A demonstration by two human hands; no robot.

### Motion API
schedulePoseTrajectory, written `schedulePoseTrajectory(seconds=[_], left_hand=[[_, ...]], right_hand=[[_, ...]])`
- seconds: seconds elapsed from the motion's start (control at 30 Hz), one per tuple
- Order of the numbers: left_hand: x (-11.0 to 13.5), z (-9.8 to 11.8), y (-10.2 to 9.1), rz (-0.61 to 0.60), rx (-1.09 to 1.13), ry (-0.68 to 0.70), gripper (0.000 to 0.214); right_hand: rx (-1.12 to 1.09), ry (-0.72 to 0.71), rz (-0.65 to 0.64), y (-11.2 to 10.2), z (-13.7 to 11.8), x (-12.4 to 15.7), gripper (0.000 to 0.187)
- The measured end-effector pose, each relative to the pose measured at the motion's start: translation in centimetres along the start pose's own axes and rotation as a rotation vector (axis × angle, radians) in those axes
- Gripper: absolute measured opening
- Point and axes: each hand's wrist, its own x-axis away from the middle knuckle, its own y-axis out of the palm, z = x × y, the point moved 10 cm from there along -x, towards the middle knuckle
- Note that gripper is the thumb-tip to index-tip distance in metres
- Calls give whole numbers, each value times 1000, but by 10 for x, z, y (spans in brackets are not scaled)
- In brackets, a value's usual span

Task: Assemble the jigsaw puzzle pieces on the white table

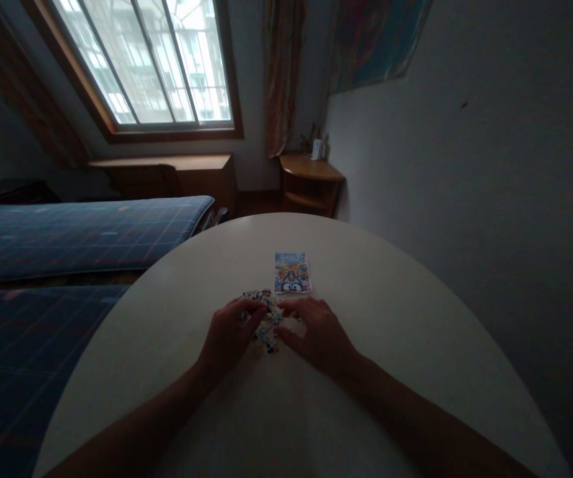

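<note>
A loose heap of small puzzle pieces [270, 318], blue, white and dark, lies on the white round table [366, 285] between my hands. At the heap's left side is my left hand [230, 332], its thumb and forefinger tips brought together over the pieces. Whatever sits between those tips is too small and dark to make out. My right hand [320, 335] rests at the right side of the heap, thumb and fingers apart in a curve, with pieces near the fingertips. Just beyond the hands lies a colourful picture sheet [292, 273], flat on the table.
Left of the table stands a bed with a blue plaid mattress [91, 232]. A wooden desk [201, 162] is under the window, and a corner shelf [311, 167] holds small items. The wall [490, 199] runs along the right.
</note>
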Motion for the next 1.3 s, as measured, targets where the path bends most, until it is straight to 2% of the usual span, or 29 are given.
schedulePoseTrajectory(seconds=[0.1,0.2,0.43,0.53,0.67,0.87,1.0,1.07,1.17,1.3], left_hand=[[3,-1,3,-21,86,-100,11],[4,3,4,-29,123,-117,8],[5,5,11,-76,169,-48,13],[6,-1,13,-74,165,-57,17],[5,6,17,-107,124,31,13],[5,15,19,-141,83,111,12],[7,18,24,-180,60,177,15],[7,15,26,-196,40,198,17],[3,6,21,-150,-86,205,19],[-6,-10,5,-46,-348,183,26]], right_hand=[[-24,-83,60,-3,-7,1,33],[-35,-123,98,-9,-11,0,26],[-1,-189,109,-13,-18,-1,25],[4,-176,135,-17,-14,-2,15],[-20,-154,137,-20,-7,-3,7],[-73,-132,95,-13,-5,-2,9],[-108,-129,54,-7,-7,-2,24],[-94,-103,47,-7,-4,-3,22],[-48,-4,64,-16,11,-7,20],[46,211,58,-36,48,-9,21]])
